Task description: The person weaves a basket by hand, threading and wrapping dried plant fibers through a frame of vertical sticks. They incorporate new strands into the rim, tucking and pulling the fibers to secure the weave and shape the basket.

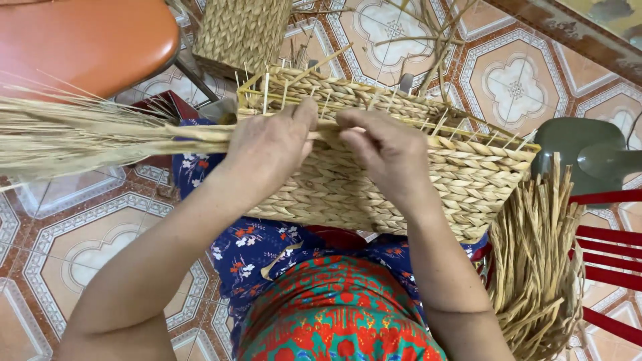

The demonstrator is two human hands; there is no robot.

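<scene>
Both hands at basket [401, 180] rim: left hand [267, 150] closed round straw strand [100, 137] trailing to 9 o'clock, right hand [384, 154] fingers pinching strand too. Spare straw bundle [535, 261] at 4 o'clock.

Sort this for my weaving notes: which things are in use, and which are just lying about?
In use: basket, fibre strands, left hand, right hand.
Lying about: finished basket, fibre bundle, orange stool, red chair.

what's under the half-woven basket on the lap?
Under the half-woven basket: blue floral trousers and a red strip at its lower edge. Whatever is directly beneath it is covered. Both hands, left hand and right hand, rest on top.
</scene>
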